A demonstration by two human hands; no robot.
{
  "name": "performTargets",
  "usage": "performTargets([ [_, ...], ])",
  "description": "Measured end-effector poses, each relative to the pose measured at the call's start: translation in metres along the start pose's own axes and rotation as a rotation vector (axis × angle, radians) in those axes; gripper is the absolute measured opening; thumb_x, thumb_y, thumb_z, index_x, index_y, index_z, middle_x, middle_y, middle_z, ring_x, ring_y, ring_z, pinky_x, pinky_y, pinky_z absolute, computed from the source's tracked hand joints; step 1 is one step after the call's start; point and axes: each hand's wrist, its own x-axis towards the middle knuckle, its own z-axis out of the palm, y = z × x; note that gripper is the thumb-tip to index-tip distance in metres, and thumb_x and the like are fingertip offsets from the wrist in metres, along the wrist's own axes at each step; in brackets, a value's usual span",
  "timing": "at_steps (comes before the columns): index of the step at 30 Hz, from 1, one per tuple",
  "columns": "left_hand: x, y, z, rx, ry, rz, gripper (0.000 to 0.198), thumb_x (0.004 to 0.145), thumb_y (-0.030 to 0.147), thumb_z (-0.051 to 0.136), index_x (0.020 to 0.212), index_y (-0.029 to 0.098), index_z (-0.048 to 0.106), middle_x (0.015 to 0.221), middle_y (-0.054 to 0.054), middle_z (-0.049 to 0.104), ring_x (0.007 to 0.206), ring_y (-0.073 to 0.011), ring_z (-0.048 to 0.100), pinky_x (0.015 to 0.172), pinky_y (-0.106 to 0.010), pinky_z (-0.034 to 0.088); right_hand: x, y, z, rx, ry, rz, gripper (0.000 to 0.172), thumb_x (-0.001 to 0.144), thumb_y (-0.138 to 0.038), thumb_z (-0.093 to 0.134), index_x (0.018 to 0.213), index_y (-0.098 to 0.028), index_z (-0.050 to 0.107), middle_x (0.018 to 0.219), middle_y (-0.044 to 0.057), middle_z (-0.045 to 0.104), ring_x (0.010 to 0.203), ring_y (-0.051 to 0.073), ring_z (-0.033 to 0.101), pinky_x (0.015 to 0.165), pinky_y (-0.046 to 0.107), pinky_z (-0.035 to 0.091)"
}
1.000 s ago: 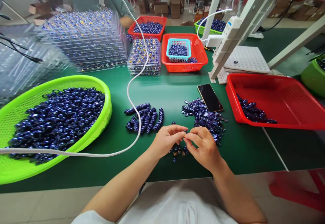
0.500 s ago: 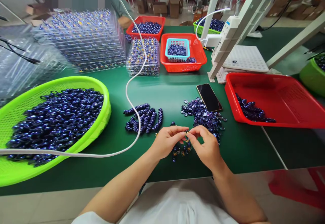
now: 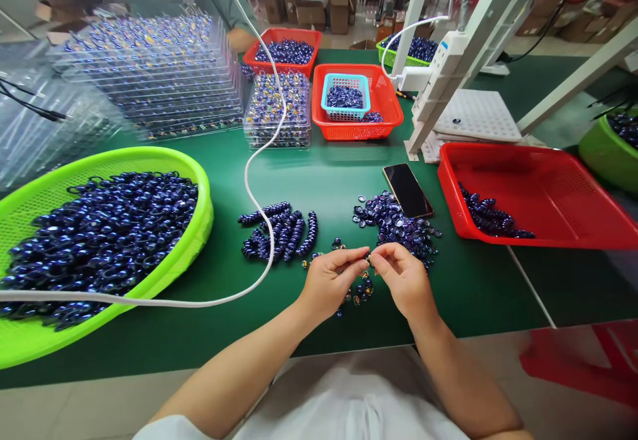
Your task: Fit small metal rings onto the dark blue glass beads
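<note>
My left hand [image 3: 326, 282] and my right hand [image 3: 405, 280] meet fingertip to fingertip above the table. Both pinch a small dark piece [image 3: 368, 258], mostly covered by the fingers. Beneath and between the hands lie small blue parts with gold-coloured bits [image 3: 365, 287]. Just beyond my right hand is a pile of loose, shiny dark-blue caps [image 3: 399, 222]. To the left of my left hand, dark-blue pieces lie stacked in rows [image 3: 284, 230].
A green basket [image 3: 205, 211] of blue pieces stands left, crossed by a white cable [image 3: 248, 181]. A phone [image 3: 407, 189] touches the cap pile. Right is a red basket [image 3: 563, 194]; behind stand clear trays [image 3: 164, 88] and another red basket [image 3: 389, 94]. A person stands opposite.
The view has shifted slightly. The fingertips stay together, and the dark piece between them shows a little more. The table items look unchanged.
</note>
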Motion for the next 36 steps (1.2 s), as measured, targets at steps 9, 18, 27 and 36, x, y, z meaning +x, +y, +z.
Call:
performTargets([
  [9,-0.002,0.0,0.0,0.077,-0.023,0.117,0.021,0.074,0.022,0.078,0.095,0.022,0.08,0.095,-0.007,0.079,0.085,-0.0229,0.073,0.079,-0.033,0.059,0.005,0.007,0.001,0.178,-0.065,0.039,0.023,0.085,-0.041,0.067,0.084,-0.021,0.055,0.073,-0.003,0.053,0.066,0.012,0.052,0.062,0.025,0.047],
  [18,0.006,0.007,-0.009,-0.203,-0.116,-0.153,0.017,0.07,0.026,0.079,0.084,0.016,0.078,0.072,-0.004,0.074,0.062,-0.0131,0.062,0.062,-0.025,0.05,0.001,-0.001,-0.006,0.123,-0.161,-0.023,0.017,0.09,-0.04,0.061,0.09,-0.022,0.059,0.077,-0.001,0.056,0.071,0.014,0.056,0.064,0.026,0.049],
  [27,0.01,0.01,-0.016,-0.391,-0.07,-0.269,0.016,0.066,0.021,0.081,0.08,0.014,0.078,0.067,-0.002,0.07,0.056,-0.0076,0.052,0.057,-0.021,0.041,-0.007,-0.006,-0.002,-0.359,-0.13,-0.528,0.034,0.083,-0.026,0.072,0.113,-0.029,0.054,0.098,0.003,0.059,0.083,0.018,0.059,0.076,0.035,0.052],
  [36,0.009,0.006,-0.014,-0.239,-0.109,-0.18,0.016,0.071,0.024,0.08,0.085,0.016,0.078,0.069,-0.001,0.069,0.06,-0.0081,0.054,0.06,-0.021,0.044,-0.004,0.002,0.002,-0.41,-0.076,-0.668,0.03,0.088,-0.005,0.055,0.109,-0.027,0.057,0.091,0.004,0.063,0.084,0.018,0.062,0.075,0.034,0.052],
])
